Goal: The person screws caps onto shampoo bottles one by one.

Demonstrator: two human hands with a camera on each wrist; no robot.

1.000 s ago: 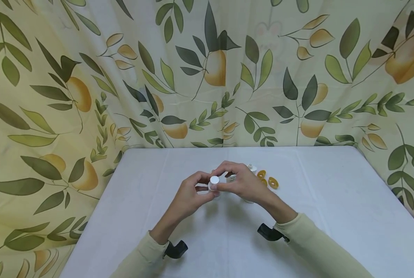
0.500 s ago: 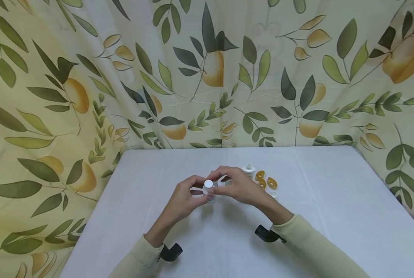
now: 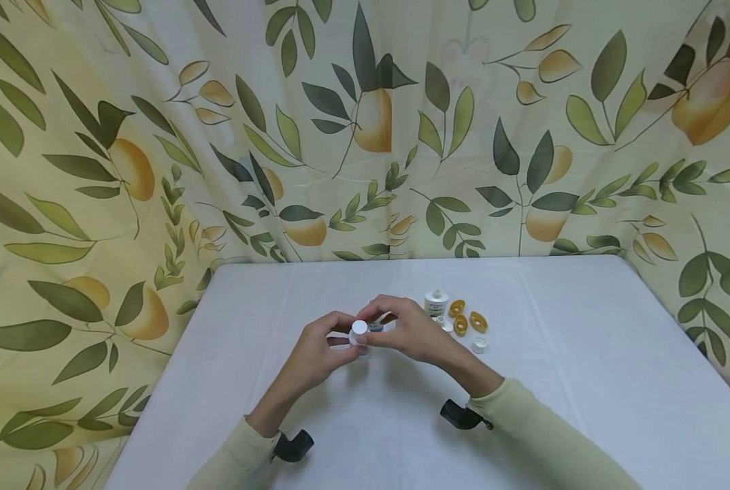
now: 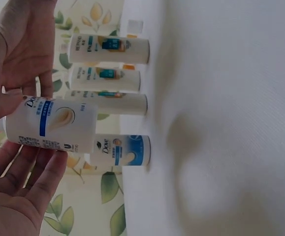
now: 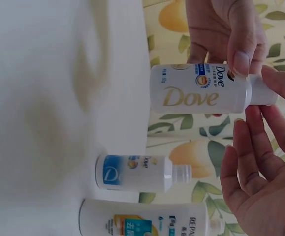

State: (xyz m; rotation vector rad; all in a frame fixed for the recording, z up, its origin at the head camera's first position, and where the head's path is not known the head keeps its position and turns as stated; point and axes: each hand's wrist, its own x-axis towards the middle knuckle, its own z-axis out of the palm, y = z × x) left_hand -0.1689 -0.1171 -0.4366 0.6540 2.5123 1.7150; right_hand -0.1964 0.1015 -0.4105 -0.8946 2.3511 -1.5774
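Observation:
My left hand [image 3: 316, 350] holds the body of a white Dove bottle [image 4: 53, 123] above the table, its fingers and thumb around the sides. With thumb and fingertips my right hand [image 3: 407, 330] pinches the bottle's white cap [image 5: 262, 92], which sits on the neck. Seen from the head, the cap is on top and the hands hide most of the body. Behind the held bottle, a smaller Dove bottle with a blue base [image 5: 137, 173] stands capless, its threaded neck showing.
Three white bottles with teal labels stand in a row, the nearest-edge one [image 4: 112, 49] beside the others. Several orange-yellow ring-shaped pieces [image 3: 478, 321] and a loose white cap [image 3: 479, 345] lie right of the hands. A patterned curtain [image 3: 340, 136] hangs behind the white table [image 3: 554, 408].
Both hands have shifted left and slightly toward me with the Dove bottle and its cap between them. The standing bottles and loose cap on the right have come into fuller view.

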